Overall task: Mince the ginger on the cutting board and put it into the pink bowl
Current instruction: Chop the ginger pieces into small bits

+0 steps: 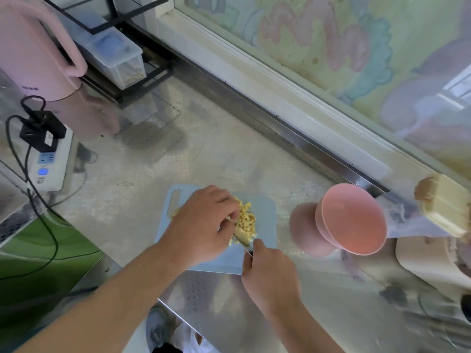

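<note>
The left hand is held palm-down over one pale blue plastic cutting board, its fingers curled onto the single heap of small yellow ginger pieces at the board's middle. One knife is gripped by the right hand, fingers wrapped round its handle. One round, smooth pink bowl is seen near the board on the shiny bench.

1 light-blue plastic cutting board — 1 heap of yellow minced ginger, 1 knife, 1 round pink bowl, 1 pink electric kettle, 1 white power strip — 2 hands.
</note>
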{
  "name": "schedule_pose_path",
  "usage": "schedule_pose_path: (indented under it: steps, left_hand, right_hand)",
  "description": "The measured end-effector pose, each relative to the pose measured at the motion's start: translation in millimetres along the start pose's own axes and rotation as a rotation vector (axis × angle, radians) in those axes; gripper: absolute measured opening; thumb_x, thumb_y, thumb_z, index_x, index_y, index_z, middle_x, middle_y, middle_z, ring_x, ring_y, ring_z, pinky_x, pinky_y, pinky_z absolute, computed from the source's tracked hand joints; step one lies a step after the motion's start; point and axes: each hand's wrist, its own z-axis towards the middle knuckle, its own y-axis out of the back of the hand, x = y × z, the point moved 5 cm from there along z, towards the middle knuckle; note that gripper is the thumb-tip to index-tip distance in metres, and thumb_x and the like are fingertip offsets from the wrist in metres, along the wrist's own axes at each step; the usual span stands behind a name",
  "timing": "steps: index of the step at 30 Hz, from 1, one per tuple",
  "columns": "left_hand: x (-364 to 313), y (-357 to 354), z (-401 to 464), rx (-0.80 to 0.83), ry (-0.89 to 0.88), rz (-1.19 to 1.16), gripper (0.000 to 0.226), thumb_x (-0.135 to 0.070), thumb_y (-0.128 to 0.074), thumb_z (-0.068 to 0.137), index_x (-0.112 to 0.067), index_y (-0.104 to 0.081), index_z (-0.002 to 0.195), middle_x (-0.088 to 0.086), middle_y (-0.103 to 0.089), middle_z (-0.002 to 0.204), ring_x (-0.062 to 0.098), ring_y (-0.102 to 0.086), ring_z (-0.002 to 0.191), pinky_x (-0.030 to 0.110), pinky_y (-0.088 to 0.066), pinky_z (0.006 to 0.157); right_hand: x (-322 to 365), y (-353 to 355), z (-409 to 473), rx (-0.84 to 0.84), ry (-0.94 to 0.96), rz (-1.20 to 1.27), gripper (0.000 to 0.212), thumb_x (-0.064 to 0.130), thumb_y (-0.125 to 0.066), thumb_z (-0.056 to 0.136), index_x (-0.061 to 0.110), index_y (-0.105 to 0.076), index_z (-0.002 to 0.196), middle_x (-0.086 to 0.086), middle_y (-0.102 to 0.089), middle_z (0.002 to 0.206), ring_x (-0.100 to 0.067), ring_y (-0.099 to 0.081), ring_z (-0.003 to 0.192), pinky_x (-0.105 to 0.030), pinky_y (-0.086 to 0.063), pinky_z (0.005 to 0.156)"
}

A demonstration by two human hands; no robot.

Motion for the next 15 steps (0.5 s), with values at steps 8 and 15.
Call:
schedule_pose_path:
  steps: [8,15]
  left_hand:
    - [12.7,-32.8,14.1,0.495,0.206,0.115,0.021,-0.022,-0.043,0.093,-0.021,-0.059,0.079,-0.007,-0.061,0.086,0.014,-0.059,0.086,0.046,-0.056,0.074]
    - [10.5,-17.9,29.6,0.516,0.254,-0.08,0.012,-0.022,-0.063,0.092,-0.033,-0.068,0.09,-0.017,-0.064,0.094,0.0,-0.058,0.078,0.025,-0.047,0.065]
  right_hand:
    - [10.4,2.6,1.6,0.057,0.129,-0.132,0.009,0.028,-0.037,0.099,0.021,-0.036,0.093,0.004,-0.037,0.065,-0.03,-0.046,0.066,-0.036,-0.035,0.059]
    - [11.9,9.1,5.6,0.049,0.137,-0.143,0.012,0.03,-0.038,0.099,0.021,-0.046,0.103,-0.004,-0.058,0.081,-0.032,-0.045,0.069,-0.037,-0.035,0.061]
